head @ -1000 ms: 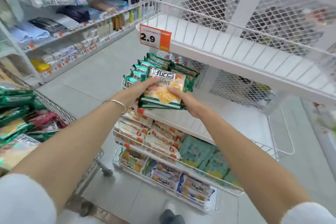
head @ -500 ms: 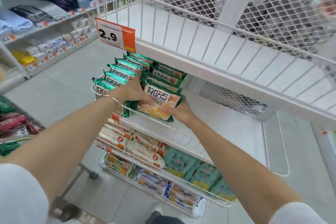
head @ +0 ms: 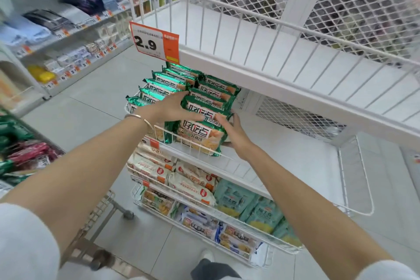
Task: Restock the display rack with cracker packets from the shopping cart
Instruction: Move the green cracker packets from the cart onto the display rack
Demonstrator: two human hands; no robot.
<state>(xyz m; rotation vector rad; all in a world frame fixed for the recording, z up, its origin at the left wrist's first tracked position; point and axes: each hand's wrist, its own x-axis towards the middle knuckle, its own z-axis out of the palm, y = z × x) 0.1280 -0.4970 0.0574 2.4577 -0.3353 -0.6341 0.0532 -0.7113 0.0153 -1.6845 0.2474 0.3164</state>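
Green cracker packets (head: 201, 136) stand in rows at the left end of the white display rack's middle shelf (head: 284, 154), behind its low wire rail. My left hand (head: 172, 109) lies with straight fingers across the top of the front packets. My right hand (head: 234, 132) presses flat against the right side of the same front packets. The shopping cart (head: 100, 209) is at my left, with more green packets (head: 11, 129) and red packets (head: 31, 154) inside it.
An orange-and-white 2.9 price tag (head: 154, 41) hangs from the rack's top wire shelf (head: 261, 36). Lower shelves hold white-and-orange packets (head: 159, 166) and teal packets (head: 250, 207). Store shelving (head: 68, 29) lines the aisle at the left. My shoe (head: 208, 256) is below.
Both hands moved the green packets forward and down onto the middle shelf. The packets now stand behind the wire rail, and the view has come closer to the rack.
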